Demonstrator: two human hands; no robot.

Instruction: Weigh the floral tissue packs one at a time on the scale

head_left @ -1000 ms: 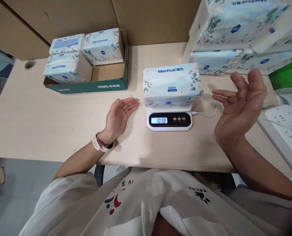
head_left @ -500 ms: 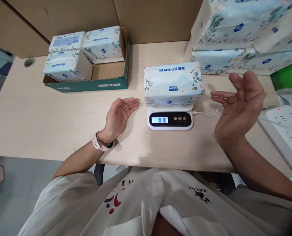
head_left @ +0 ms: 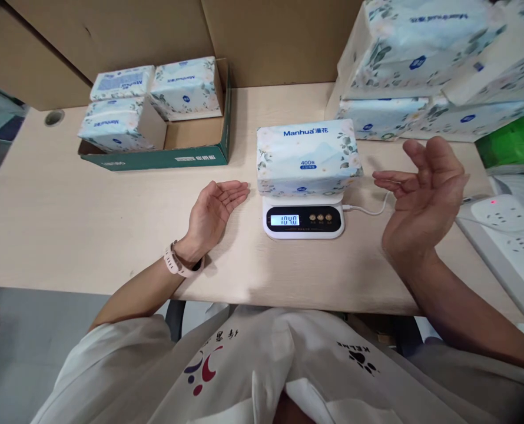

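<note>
A pale blue tissue pack [head_left: 308, 156] printed "Manhua" sits on a small white scale [head_left: 304, 218] whose lit display reads 104.0. My left hand [head_left: 213, 209] rests palm up on the table just left of the scale, fingers spread and holding nothing; a watch is on that wrist. My right hand [head_left: 423, 191] hovers palm up to the right of the pack, fingers loosely apart, empty, not touching the pack.
A green-edged cardboard tray [head_left: 165, 156] at the back left holds three tissue packs [head_left: 120, 123]. More tissue packs [head_left: 421, 65] are stacked at the back right. A white power strip [head_left: 509, 227] lies at the right, a cable [head_left: 368, 209] runs from the scale, and cardboard boxes [head_left: 271, 35] stand behind.
The scale reading rose from 103.8 to 104.0. Both hands stay open and almost still; the view shifted slightly.
</note>
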